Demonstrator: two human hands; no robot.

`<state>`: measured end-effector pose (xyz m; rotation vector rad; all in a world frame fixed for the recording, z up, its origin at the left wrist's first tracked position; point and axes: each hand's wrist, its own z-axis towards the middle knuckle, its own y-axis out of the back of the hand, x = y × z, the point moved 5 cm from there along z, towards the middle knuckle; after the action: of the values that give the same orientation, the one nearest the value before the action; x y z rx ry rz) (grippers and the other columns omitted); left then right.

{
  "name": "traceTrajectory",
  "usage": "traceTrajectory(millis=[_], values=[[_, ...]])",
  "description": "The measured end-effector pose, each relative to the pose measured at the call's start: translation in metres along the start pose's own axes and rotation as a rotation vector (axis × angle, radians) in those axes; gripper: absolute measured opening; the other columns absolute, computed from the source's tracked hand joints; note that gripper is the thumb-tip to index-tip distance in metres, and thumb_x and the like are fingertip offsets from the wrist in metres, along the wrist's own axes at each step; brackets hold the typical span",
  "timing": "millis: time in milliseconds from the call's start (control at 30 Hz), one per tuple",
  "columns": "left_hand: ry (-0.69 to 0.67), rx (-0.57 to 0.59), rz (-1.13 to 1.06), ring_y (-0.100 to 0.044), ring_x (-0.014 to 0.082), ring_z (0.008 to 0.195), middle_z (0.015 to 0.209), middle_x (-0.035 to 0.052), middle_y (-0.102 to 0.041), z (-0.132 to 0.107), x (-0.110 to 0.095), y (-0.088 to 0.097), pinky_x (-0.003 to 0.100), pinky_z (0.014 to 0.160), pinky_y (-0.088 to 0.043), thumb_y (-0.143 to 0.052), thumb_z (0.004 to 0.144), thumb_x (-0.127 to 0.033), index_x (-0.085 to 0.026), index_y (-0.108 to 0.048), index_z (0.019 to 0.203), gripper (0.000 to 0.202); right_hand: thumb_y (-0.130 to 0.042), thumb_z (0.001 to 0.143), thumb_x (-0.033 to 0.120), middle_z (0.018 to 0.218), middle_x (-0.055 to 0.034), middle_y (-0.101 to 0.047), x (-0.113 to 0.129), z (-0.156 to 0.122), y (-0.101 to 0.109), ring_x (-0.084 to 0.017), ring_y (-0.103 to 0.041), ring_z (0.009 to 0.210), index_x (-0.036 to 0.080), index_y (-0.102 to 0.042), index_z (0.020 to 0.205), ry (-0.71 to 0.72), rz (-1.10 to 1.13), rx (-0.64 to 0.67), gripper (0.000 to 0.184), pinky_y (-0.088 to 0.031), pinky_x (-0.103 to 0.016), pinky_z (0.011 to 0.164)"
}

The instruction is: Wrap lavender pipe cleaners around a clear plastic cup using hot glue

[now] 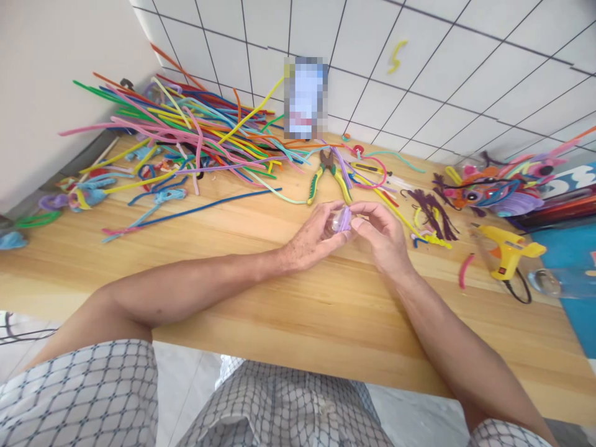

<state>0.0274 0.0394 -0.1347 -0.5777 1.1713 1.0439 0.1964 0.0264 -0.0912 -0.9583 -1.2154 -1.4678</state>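
Note:
My left hand (pixel 310 237) is closed round a small clear, rounded piece with a lilac pipe cleaner (pixel 344 220) wound about its right end. My right hand (pixel 382 234) meets it from the other side, thumb and forefinger pinched at the lilac coil. Both hands are just above the wooden table (pixel 279 298). Fingers partly cover the clear piece, so its full shape is hidden. Right behind the hands lie pliers (pixel 328 175) with green and yellow handles, their jaws pointing to the wall.
Many coloured pipe cleaners (pixel 200 133) heap at the back left. A phone (pixel 305 98), blurred out, leans on the tiled wall. Dark purple pipe cleaner pieces (pixel 433 211), a yellow glue gun (pixel 507 248) and a clear bottle (pixel 554 282) are on the right, below a colourful pipe-cleaner figure (pixel 503 186).

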Motion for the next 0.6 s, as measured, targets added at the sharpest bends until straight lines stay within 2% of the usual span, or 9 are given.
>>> traceTrajectory(millis=[67, 300, 467, 600], values=[[-0.004, 0.000, 0.004, -0.057, 0.0341, 0.150, 0.159, 0.0174, -0.058, -0.0002, -0.0007, 0.0002, 0.055, 0.127, -0.049, -0.070, 0.104, -0.049, -0.025, -0.048, 0.155, 0.060, -0.079, 0.090, 0.038, 0.114, -0.0041, -0.081, 0.0014, -0.0002, -0.0003, -0.022, -0.076, 0.098, 0.027, -0.078, 0.104, 0.003, -0.004, -0.002, 0.018, -0.063, -0.040, 0.089], [-0.009, -0.004, -0.004, -0.057, 0.0351, 0.152, 0.158, 0.0190, -0.057, -0.0005, -0.0010, 0.0006, 0.056, 0.127, -0.049, -0.070, 0.104, -0.051, -0.023, -0.049, 0.154, 0.061, -0.081, 0.087, 0.035, 0.123, -0.0051, -0.079, -0.0007, -0.0016, -0.0001, -0.026, -0.074, 0.119, 0.027, -0.076, 0.107, -0.004, -0.056, 0.000, 0.022, -0.060, -0.044, 0.103], [-0.008, 0.003, -0.004, -0.054, 0.0358, 0.154, 0.159, 0.0194, -0.056, -0.0001, -0.0004, -0.0004, 0.057, 0.127, -0.049, -0.070, 0.103, -0.048, -0.023, -0.047, 0.154, 0.062, -0.080, 0.086, 0.035, 0.125, -0.0048, -0.079, -0.0029, -0.0014, -0.0004, -0.026, -0.073, 0.120, 0.028, -0.076, 0.108, -0.021, -0.044, -0.004, 0.023, -0.059, -0.045, 0.104], [-0.024, 0.013, 0.014, -0.055, 0.0370, 0.154, 0.161, 0.0204, -0.054, 0.0002, 0.0026, -0.0018, 0.058, 0.127, -0.049, -0.073, 0.099, -0.037, -0.022, -0.044, 0.157, 0.066, -0.080, 0.086, 0.036, 0.124, -0.0053, -0.079, -0.0048, -0.0006, -0.0003, -0.025, -0.074, 0.115, 0.027, -0.076, 0.107, -0.041, -0.019, -0.008, 0.023, -0.059, -0.045, 0.103]])
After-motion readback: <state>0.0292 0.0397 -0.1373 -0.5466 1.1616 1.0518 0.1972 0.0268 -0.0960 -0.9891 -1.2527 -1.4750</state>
